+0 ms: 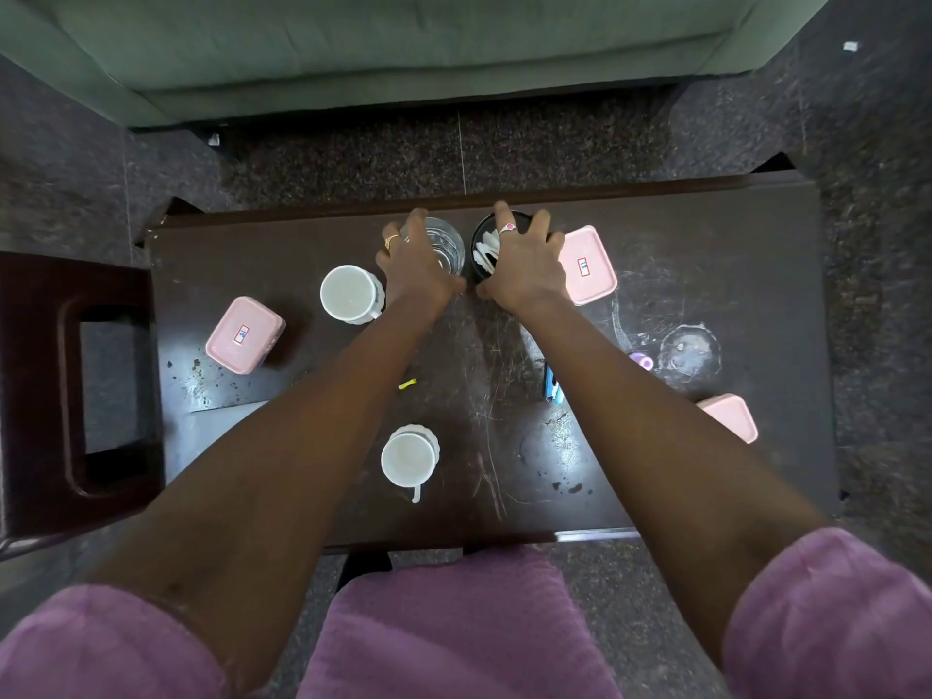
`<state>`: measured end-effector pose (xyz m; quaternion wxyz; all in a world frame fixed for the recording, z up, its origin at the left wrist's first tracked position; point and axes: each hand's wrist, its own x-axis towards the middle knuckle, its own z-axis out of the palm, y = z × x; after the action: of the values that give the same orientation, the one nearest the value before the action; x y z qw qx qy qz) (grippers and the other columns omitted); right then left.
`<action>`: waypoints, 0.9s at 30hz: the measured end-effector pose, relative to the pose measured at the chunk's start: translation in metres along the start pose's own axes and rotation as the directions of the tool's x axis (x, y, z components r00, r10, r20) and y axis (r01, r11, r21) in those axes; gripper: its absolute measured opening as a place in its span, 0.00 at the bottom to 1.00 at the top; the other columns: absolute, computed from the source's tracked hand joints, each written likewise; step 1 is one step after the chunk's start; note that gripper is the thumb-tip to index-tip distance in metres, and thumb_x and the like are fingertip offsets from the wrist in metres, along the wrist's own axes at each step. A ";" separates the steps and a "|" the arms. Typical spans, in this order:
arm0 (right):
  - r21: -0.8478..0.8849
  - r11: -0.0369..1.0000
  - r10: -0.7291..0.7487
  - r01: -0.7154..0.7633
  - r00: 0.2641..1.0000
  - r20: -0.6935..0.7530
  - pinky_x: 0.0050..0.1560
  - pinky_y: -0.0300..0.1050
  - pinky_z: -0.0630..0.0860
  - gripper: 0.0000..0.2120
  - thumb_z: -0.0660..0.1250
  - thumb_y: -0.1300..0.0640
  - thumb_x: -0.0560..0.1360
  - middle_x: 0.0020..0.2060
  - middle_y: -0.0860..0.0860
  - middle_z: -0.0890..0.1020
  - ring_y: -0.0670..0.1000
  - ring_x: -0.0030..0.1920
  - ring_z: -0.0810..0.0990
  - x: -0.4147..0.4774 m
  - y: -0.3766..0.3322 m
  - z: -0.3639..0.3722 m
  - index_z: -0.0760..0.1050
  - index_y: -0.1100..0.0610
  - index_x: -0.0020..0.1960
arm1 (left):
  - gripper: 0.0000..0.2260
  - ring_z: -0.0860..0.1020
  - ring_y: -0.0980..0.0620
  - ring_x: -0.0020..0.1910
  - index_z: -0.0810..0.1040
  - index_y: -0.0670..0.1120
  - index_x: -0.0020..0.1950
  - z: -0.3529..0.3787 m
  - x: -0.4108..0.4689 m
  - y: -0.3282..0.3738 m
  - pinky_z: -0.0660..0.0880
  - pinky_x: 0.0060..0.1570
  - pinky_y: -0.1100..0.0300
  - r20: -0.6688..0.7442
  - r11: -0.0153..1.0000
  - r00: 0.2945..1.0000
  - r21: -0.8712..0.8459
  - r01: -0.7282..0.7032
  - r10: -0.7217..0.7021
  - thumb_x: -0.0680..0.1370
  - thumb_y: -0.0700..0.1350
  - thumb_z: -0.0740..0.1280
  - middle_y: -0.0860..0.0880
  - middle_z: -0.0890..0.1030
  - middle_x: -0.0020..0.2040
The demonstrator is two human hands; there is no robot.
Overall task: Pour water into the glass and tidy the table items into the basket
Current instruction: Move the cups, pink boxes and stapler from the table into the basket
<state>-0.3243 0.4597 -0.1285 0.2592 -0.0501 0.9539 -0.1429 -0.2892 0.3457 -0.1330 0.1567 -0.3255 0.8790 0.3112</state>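
Dark, scratched worktop (pixel 504 446) viewed from overhead; green sofa (pixel 403 53) beyond its far edge, speckled floor all round.

Glass (pixel 445 244): stood close to the far edge, about midway along it. Clear and thin-walled; judged rigid, smooth, breakable, and slippery if wet. Water level inside: could not be told.

Left grip (pixel 411 264): lay against the near-left wall of the glass, fingers curled round it. Best taken round the mid-wall and kept upright, not lifted by the rim.

Right grip (pixel 524 267): spread over the black round holder (pixel 484 225) just right of the glass, fingers hooked over the far rim, thumb on the near side. Held loose white pieces (pixel 486 254); judged light but apt to spill if tilted. Could not be told whether meant as the basket.

Pink lidded box (pixel 590 267): sat just beside the right grip, contact unclear. White cup (pixel 348 295): stood just left of the left wrist.

Further out: second pink box (pixel 244 335), second cup (pixel 408 456), third pink box (pixel 729 418) near the right edge, blue pen-like item (pixel 552 385), yellow scrap (pixel 407 383).

Open room: bare strip between the forearms, judged the safest path for drawing either item back. Left little margin behind the glass; risked a drop if pushed forward. Dark stool (pixel 35 396): stood against the left end.
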 end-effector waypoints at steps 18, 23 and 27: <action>0.007 1.000 0.001 -0.001 0.998 -0.064 0.63 0.59 0.69 0.56 0.78 0.51 0.61 0.74 0.62 0.51 0.66 0.72 0.55 -0.015 0.006 0.010 0.42 0.42 0.75 | 0.47 0.57 0.39 0.73 0.51 0.50 0.76 -0.004 -0.012 -0.015 0.62 0.69 0.47 -0.009 0.987 0.993 0.114 -0.112 0.114 0.65 0.49 0.76 0.42 0.56 0.75; 0.024 0.999 -0.022 0.029 0.967 -0.252 0.67 0.58 0.64 0.53 0.77 0.51 0.59 0.74 0.61 0.52 0.66 0.70 0.56 -0.047 0.011 0.027 0.48 0.46 0.75 | 0.35 0.59 0.39 0.72 0.58 0.43 0.73 -0.002 -0.053 -0.025 0.58 0.73 0.48 -0.175 0.959 0.946 0.127 -0.252 0.272 0.71 0.49 0.70 0.39 0.60 0.74; 0.092 0.995 -0.001 0.033 0.942 -0.335 0.68 0.60 0.62 0.42 0.73 0.52 0.65 0.71 0.63 0.60 0.66 0.68 0.60 -0.090 0.011 0.044 0.57 0.55 0.73 | 0.31 0.56 0.39 0.73 0.61 0.41 0.72 0.003 -0.091 -0.032 0.56 0.73 0.47 -0.174 0.959 0.944 0.102 -0.266 0.280 0.72 0.45 0.69 0.37 0.60 0.74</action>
<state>-0.2245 0.4746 -0.1250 0.0946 -0.0209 0.9756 -0.1972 -0.2003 0.3723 -0.1056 0.0413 -0.2220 0.9377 0.2641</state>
